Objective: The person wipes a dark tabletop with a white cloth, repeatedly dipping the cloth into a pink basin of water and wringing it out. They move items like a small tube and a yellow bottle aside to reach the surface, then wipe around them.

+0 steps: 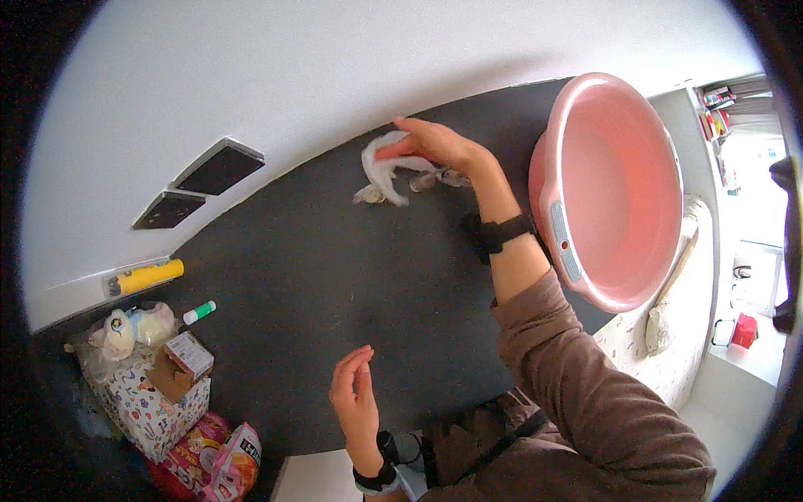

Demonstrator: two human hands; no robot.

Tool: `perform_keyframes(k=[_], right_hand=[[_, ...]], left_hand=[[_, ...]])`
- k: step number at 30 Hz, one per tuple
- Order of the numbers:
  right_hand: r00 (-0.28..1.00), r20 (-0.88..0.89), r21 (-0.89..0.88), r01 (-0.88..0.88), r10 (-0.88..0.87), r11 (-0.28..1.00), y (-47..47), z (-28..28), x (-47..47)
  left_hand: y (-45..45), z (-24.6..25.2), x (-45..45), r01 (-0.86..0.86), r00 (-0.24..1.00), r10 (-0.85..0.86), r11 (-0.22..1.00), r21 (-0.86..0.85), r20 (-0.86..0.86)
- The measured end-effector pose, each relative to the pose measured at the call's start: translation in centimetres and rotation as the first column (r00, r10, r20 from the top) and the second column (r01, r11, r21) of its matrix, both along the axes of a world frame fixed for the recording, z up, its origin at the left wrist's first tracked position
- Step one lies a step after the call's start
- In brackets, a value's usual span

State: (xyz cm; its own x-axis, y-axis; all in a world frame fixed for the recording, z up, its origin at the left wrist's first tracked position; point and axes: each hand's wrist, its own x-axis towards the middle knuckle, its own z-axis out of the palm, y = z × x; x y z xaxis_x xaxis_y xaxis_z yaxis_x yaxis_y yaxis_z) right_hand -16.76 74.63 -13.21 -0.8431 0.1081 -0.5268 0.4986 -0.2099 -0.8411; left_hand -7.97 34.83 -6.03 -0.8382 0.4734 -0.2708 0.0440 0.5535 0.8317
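Observation:
My right hand [433, 144] reaches over a white, thin plastic bag [395, 188] near the wall. Its fingers touch a looped part of the bag, and whether they grip it is unclear in the blur. Small clear and brownish wrapped items [426, 181] lie partly under the hand; I cannot tell what they are. My left hand [356, 392] hovers above the near side of the dark tabletop [313, 301] with nothing in it, thumb a little away from the loosely curled fingers. Black bands circle both wrists.
To the right, a large pink plastic basin [602, 194] leans on its side beside my right forearm. At left are a yellow canister [147, 276], a glue stick [199, 312], a plush toy [119, 332], a small carton [188, 357], a patterned box [150, 408] and snack packs [235, 464].

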Motion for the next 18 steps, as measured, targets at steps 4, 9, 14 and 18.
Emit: perform_keyframes(k=[4,9,14,18], right_hand=[[0.937,-0.133,0.153,0.341,-0.322,0.928,3.2,-1.4,2.7],[0.759,-0.044,0.819,0.400,-0.650,0.411,5.9,-3.4,6.7],[0.955,-0.162,0.974,0.195,-0.249,0.112,4.9,-6.5,8.0],[0.963,0.076,0.996,-0.063,-0.259,0.059,-0.4,-5.3,11.0]], left_hand=[[0.7,0.0,-0.5,-0.015,1.000,0.015,1.000,-0.006,0.022],[0.5,0.3,-0.7,-0.025,0.999,0.025,1.000,-0.005,0.028],[-0.3,0.4,0.2,-0.011,1.000,0.011,1.000,0.020,0.003],[-1.0,1.2,1.1,-0.017,1.000,0.017,0.999,0.039,-0.005]])
